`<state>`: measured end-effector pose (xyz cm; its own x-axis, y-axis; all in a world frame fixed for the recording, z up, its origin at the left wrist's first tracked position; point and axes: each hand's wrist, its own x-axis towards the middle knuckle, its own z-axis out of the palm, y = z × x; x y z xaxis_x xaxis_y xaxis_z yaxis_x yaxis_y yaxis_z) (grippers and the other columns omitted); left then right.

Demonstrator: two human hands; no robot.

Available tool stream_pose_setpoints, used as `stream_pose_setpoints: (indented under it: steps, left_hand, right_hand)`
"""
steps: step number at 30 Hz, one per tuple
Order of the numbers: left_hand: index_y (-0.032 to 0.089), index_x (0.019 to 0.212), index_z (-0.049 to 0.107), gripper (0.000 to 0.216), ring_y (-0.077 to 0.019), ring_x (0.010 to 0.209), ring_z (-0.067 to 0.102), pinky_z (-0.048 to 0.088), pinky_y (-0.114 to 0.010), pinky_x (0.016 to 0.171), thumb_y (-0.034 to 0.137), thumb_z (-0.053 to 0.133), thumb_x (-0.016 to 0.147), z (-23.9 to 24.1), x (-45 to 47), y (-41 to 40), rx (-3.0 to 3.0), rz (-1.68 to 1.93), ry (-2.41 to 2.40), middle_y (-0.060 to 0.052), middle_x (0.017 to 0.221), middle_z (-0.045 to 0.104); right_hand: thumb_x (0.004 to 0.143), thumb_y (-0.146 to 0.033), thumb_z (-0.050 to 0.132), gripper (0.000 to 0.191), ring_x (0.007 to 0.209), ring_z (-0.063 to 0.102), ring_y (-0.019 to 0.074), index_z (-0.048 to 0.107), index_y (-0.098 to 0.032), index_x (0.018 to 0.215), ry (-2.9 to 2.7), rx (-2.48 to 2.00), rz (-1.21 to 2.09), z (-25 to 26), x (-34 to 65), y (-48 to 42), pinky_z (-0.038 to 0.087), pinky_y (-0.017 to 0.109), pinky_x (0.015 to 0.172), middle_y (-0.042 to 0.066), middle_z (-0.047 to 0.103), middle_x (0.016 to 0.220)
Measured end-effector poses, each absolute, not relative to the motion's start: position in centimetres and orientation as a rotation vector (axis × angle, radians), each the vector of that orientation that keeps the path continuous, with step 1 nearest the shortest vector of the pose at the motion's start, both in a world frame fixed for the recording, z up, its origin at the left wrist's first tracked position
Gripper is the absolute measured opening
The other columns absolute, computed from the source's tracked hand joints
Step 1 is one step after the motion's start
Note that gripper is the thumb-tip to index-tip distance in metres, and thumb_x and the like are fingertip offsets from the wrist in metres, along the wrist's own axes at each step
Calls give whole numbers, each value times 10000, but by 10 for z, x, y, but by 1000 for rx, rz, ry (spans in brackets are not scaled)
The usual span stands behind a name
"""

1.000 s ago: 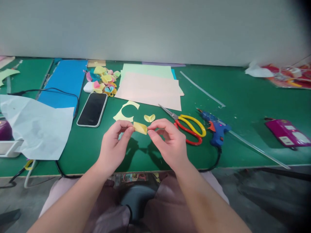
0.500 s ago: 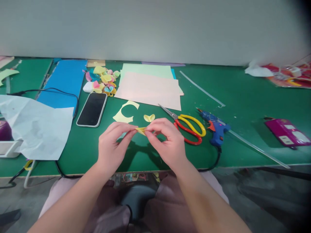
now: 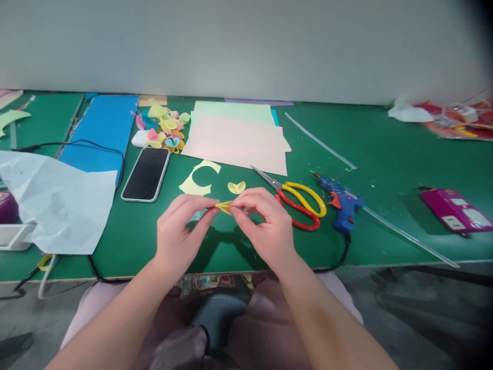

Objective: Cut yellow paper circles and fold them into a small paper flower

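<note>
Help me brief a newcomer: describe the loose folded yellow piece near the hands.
On the green table, find the pale pink sheet, then come nearer, left of the scissors. The small yellow piece there is folded into a heart shape, unlike the flat scrap with a round cutout beside it.

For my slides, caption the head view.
Left hand and right hand pinch folded yellow paper over a green table, near scissors and a glue gun.

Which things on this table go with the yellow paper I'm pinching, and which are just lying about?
Likely in the job:
yellow paper, pinched by left hand and right hand
heart-shaped piece
scissors
glue gun
coloured sheets
paper flowers

Probably lying about:
phone
wrinkled pale sheet
blue board
</note>
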<state>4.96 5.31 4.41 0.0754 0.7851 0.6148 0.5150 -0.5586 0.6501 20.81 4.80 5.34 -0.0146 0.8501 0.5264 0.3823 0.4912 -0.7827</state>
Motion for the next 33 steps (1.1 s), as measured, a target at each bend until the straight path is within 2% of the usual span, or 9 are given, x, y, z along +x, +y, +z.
stream_pose_setpoints:
  steps: [6,12,15,26,29,33]
  left_hand:
    - [230,807,665,83,-104,724,611,507,-227,661,155,631,794,43,49,54,1800,1497,1243,23,788,678]
    - [207,763,663,18,-103,699,642,534,-213,654,201,677,755,41,49,55,1510,1466,1216,19,762,692]
    - [194,769,664,63,-112,680,650,541,-219,635,242,692,740,42,50,56,1436,1435,1217,8,748,692]
    - [191,762,663,58,-125,689,667,559,-235,658,248,672,753,45,52,56,1477,1300,1156,-7,754,711]
    - [186,762,658,75,-127,677,668,562,-239,649,259,671,750,45,52,55,1498,1325,1194,-6,753,710]
    - [202,789,656,27,-115,653,646,540,-231,626,209,648,764,41,51,53,1655,1461,1304,14,741,694]
  right_hand:
    - [858,-216,572,101,743,623,132,665,-248,880,-1457,-1081,746,52,211,49,525,234,542,15,648,865]
    - [815,-206,621,111,709,631,118,668,-252,905,-1330,-1083,894,51,210,50,518,207,505,5,666,882]
    - [806,-223,630,115,689,637,117,667,-253,911,-1325,-1073,914,50,210,49,528,210,498,5,666,879]
    - [760,-144,664,186,721,661,123,663,-258,908,-1424,-1088,823,52,207,48,563,226,570,-8,691,876]
    - [762,-175,675,197,719,662,124,661,-269,935,-1372,-1088,826,50,207,48,558,218,545,-11,681,859]
    - [788,-251,666,117,675,670,129,690,-253,902,-1261,-1107,881,49,207,47,556,220,504,2,707,839]
